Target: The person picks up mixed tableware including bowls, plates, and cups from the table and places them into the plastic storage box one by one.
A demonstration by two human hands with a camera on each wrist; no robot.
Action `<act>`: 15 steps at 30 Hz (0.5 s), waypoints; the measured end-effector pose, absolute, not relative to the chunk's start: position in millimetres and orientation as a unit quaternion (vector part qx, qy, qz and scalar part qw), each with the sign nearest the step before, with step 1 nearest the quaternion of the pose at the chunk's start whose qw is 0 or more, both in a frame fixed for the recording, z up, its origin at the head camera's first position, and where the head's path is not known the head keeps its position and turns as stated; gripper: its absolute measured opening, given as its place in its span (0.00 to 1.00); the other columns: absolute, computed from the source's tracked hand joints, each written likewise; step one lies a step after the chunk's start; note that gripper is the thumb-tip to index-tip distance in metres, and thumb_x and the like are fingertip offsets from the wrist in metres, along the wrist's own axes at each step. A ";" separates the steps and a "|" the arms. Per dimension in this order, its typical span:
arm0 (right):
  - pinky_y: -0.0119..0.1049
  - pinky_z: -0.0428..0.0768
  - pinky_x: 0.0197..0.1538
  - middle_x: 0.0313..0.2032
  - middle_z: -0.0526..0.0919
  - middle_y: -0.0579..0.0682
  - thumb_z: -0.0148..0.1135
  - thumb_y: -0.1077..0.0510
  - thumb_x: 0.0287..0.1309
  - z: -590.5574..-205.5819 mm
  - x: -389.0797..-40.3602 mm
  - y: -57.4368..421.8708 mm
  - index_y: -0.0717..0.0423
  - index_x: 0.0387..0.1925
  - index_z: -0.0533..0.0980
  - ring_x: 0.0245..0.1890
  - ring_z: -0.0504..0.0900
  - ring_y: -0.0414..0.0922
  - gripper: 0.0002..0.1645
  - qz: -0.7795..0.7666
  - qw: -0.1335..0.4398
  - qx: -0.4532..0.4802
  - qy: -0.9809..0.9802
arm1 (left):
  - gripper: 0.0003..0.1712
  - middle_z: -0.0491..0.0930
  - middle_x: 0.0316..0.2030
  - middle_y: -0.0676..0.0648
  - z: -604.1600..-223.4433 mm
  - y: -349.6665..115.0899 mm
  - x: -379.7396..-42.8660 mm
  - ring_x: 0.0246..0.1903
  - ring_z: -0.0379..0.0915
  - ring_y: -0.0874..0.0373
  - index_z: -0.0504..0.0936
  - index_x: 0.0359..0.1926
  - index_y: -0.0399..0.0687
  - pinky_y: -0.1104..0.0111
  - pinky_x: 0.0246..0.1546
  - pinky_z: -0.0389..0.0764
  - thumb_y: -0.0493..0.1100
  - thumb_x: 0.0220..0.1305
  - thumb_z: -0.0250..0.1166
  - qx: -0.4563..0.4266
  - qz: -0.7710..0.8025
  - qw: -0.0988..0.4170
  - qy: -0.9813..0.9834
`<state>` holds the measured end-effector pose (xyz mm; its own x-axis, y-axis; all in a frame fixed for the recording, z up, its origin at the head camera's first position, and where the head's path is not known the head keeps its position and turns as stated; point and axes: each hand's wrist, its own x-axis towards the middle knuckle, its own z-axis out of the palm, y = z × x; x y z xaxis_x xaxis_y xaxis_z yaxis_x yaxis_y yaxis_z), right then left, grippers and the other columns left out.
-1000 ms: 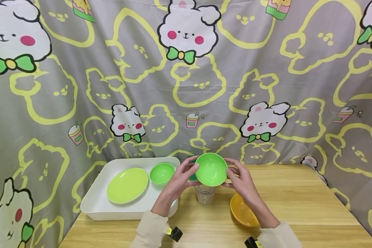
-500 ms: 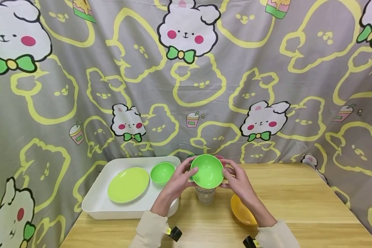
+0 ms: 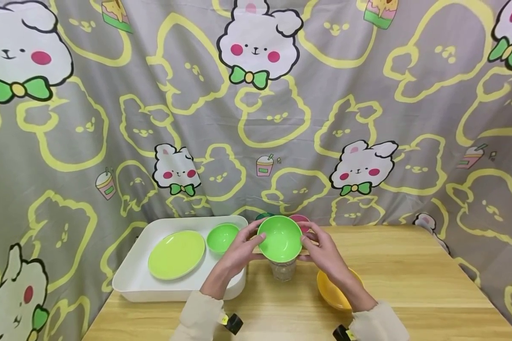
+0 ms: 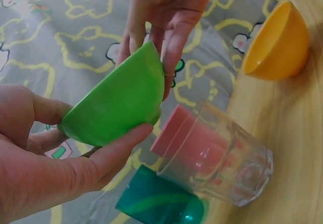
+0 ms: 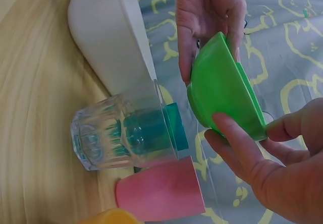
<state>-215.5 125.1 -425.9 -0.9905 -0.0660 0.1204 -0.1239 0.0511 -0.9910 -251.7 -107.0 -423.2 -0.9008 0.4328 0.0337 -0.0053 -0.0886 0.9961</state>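
Note:
Both hands hold a green bowl (image 3: 280, 239) by opposite sides, raised above the table with its inside tipped toward the head camera. The left hand (image 3: 244, 244) has its thumb at the rim and fingers under the wall. On the other side, the right hand (image 3: 322, 246) grips it the same way, thumb at the rim. Below and behind the bowl stands a clear glass (image 4: 222, 158), partly covered by it in the head view. A pink cup (image 5: 161, 191) and a teal cup (image 4: 159, 199) stand beyond the glass.
To the left a white tray (image 3: 128, 284) holds a yellow-green plate (image 3: 177, 255) and another green bowl (image 3: 223, 238). An orange bowl (image 3: 334, 290) lies on the wooden table (image 3: 414, 279) by the right forearm. A patterned curtain (image 3: 290, 118) hangs behind the table.
Both hands have moved the green bowl slightly left and down in the head view. More of the pink cup shows behind it. The tray and its contents stay put.

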 end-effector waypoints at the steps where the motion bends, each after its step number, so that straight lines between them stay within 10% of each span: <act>1: 0.46 0.89 0.41 0.54 0.80 0.69 0.51 0.67 0.74 -425.7 -214.9 124.3 0.62 0.68 0.69 0.46 0.86 0.55 0.23 0.684 0.018 0.067 -0.726 | 0.28 0.62 0.69 0.33 -423.3 -109.3 -251.3 0.61 0.70 0.41 0.64 0.77 0.45 0.45 0.50 0.85 0.38 0.80 0.52 0.160 0.718 0.153 0.660; 15: 0.46 0.85 0.54 0.55 0.82 0.63 0.60 0.66 0.71 -435.9 -211.9 153.6 0.63 0.61 0.75 0.55 0.83 0.59 0.19 0.524 0.071 0.147 -0.836 | 0.27 0.63 0.67 0.29 -415.7 -154.6 -262.4 0.56 0.74 0.38 0.64 0.74 0.37 0.45 0.47 0.86 0.34 0.77 0.52 0.079 0.722 0.075 0.684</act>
<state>-211.9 153.6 -435.9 -0.9468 -0.1703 0.2732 -0.3201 0.4080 -0.8551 -262.4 -154.6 -415.7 -0.9761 0.2170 0.0111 -0.0007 -0.0540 0.9985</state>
